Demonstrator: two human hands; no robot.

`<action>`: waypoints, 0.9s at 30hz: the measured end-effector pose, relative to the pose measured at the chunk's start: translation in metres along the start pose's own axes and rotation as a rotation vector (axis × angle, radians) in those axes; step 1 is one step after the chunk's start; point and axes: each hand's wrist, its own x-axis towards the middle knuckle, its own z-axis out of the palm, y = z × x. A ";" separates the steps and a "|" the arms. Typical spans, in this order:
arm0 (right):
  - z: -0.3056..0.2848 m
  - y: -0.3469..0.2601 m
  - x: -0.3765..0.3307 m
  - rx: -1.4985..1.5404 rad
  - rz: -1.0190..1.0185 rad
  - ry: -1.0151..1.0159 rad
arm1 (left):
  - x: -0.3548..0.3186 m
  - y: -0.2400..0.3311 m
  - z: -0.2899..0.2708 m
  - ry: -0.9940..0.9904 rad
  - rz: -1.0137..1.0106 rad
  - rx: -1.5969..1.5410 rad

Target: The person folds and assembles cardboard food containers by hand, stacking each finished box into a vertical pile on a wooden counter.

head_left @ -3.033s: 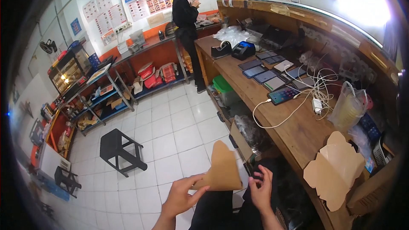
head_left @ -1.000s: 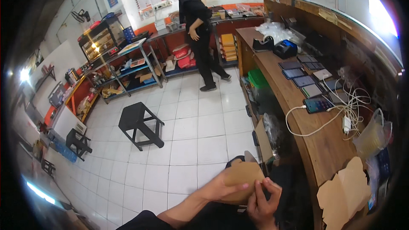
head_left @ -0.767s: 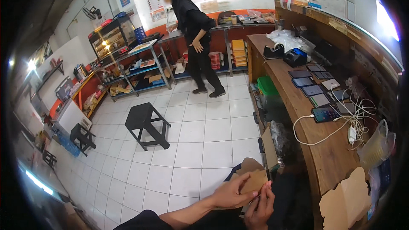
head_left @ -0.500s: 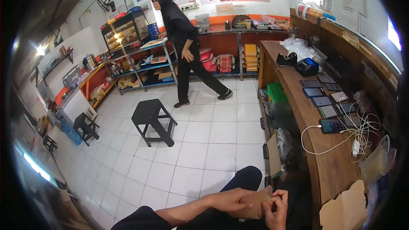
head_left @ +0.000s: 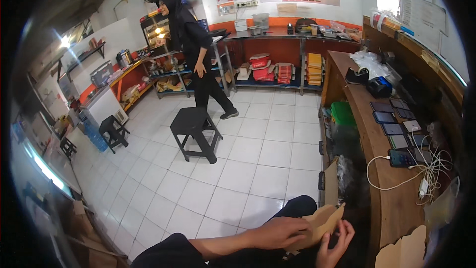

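Note:
Over my lap, both hands are on a folded piece of brown cardboard [head_left: 323, 219], which looks like a partly folded box with flaps standing up. My left hand [head_left: 283, 232] grips its left side, fingers curled at the edge. At its right side, my right hand [head_left: 338, 244] pinches the board between thumb and fingers. Another brown cardboard blank [head_left: 402, 254] with a cut outline lies on the near end of the wooden counter, to the right of my hands.
The wooden counter [head_left: 364, 161] on my right bears several phones [head_left: 400, 158], tangled white cables [head_left: 436, 168] and a tape dispenser [head_left: 357, 75]. A black stool [head_left: 191, 121] stands ahead on white tiles. Beyond it, a person in black [head_left: 191, 44] walks by the shelves.
The cardboard has opened out, its flaps now raised and spread between my hands. The person in black has moved left and further away. My view has turned slightly left.

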 end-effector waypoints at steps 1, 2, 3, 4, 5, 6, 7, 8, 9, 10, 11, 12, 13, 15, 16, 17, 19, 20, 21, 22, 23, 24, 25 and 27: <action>0.003 -0.005 -0.006 0.006 -0.005 -0.007 | 0.003 0.006 0.003 -0.027 -0.061 0.033; 0.007 -0.011 -0.012 0.009 -0.087 -0.028 | 0.006 0.009 0.005 -0.053 -0.125 0.063; 0.010 -0.015 -0.019 0.013 -0.170 -0.048 | 0.010 0.006 0.013 -0.044 -0.135 0.064; 0.015 -0.015 -0.027 0.021 -0.171 -0.058 | 0.013 0.005 0.022 0.240 0.175 0.183; 0.018 -0.012 -0.031 0.026 -0.173 -0.065 | 0.015 0.004 0.027 0.522 0.487 0.303; 0.021 -0.009 -0.035 0.029 -0.196 -0.051 | 0.014 0.005 0.033 0.522 0.498 0.382; 0.025 -0.003 -0.041 0.032 -0.216 -0.036 | 0.014 0.006 0.031 0.524 0.489 0.385; 0.035 0.007 -0.047 0.169 -0.144 0.062 | 0.015 0.006 0.031 0.477 0.576 0.414; 0.034 0.018 -0.052 0.173 -0.145 0.055 | 0.014 0.006 0.030 0.429 0.664 0.444; 0.030 0.017 -0.048 0.160 -0.175 0.037 | 0.012 0.006 0.029 0.434 0.655 0.447; 0.027 0.014 -0.045 0.148 -0.206 0.019 | 0.010 0.005 0.027 0.332 0.610 0.495; 0.025 0.009 -0.041 0.154 -0.209 0.012 | 0.009 0.004 0.026 0.230 0.564 0.540; 0.023 0.003 -0.037 0.149 -0.248 0.002 | 0.009 0.001 0.025 0.234 0.559 0.539; 0.019 -0.004 -0.029 0.150 -0.290 -0.015 | 0.009 -0.003 0.024 0.190 0.596 0.568; 0.016 -0.004 -0.026 0.139 -0.309 -0.051 | 0.009 -0.001 0.020 0.191 0.593 0.565; 0.014 -0.005 -0.022 0.129 -0.328 -0.087 | 0.009 0.000 0.014 0.119 0.493 0.520; 0.009 -0.011 -0.015 0.107 -0.310 -0.103 | 0.008 0.004 0.002 0.048 0.389 0.469; 0.006 -0.013 -0.012 0.084 -0.292 -0.114 | 0.007 0.006 -0.004 0.279 0.347 0.357; 0.002 -0.014 -0.008 0.083 -0.288 -0.119 | 0.004 0.006 -0.007 0.507 0.300 0.241; -0.003 -0.013 -0.005 0.052 -0.312 -0.107 | 0.001 0.002 -0.007 0.608 0.175 0.147; -0.007 -0.013 -0.002 0.026 -0.338 -0.097 | -0.003 -0.002 -0.012 0.605 0.170 0.140; -0.010 -0.014 0.001 0.028 -0.353 -0.118 | -0.008 -0.008 -0.019 0.325 -0.012 -0.102; -0.013 -0.014 0.002 0.019 -0.344 -0.124 | -0.010 -0.017 -0.020 0.036 -0.187 -0.342; -0.019 -0.014 0.004 0.099 -0.397 -0.316 | -0.009 -0.045 -0.009 -0.166 -0.170 -0.497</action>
